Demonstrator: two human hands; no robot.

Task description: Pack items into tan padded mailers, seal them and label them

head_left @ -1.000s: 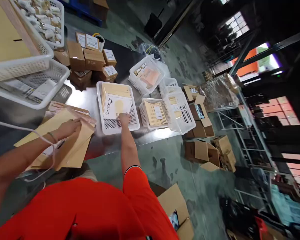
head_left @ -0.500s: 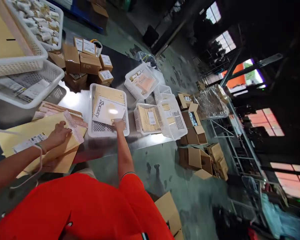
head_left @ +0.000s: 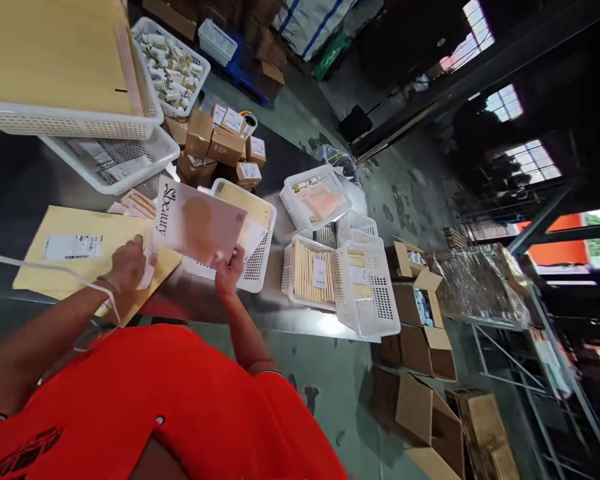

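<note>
A flat printed card (head_left: 200, 227) reading "Sbeauty" is lifted and tilted, its lower right corner pinched in my right hand (head_left: 229, 270). Behind it sits a white perforated basket (head_left: 260, 270) with kraft envelopes and a white sheet inside, partly hidden by the card. My left hand (head_left: 129, 265) is closed on the open end of a yellow padded mailer (head_left: 55, 270), where the pinkish bubble lining shows. The mailer carries a white shipping label (head_left: 73, 247) and lies over other mailers on the metal table. A white cord runs across my left wrist.
Small brown boxes (head_left: 226, 146) are piled behind the basket. To the right stand baskets, one with upright envelopes (head_left: 307, 273). Far left are stacked baskets (head_left: 95, 123) and a basket of small bottles (head_left: 173, 70). Open cartons (head_left: 420, 413) stand on the floor at right.
My right hand has lifted the card out of the basket and brought it leftward toward the mailer. The left hand has stayed at the mailer's open end. The camera view has shifted left.
</note>
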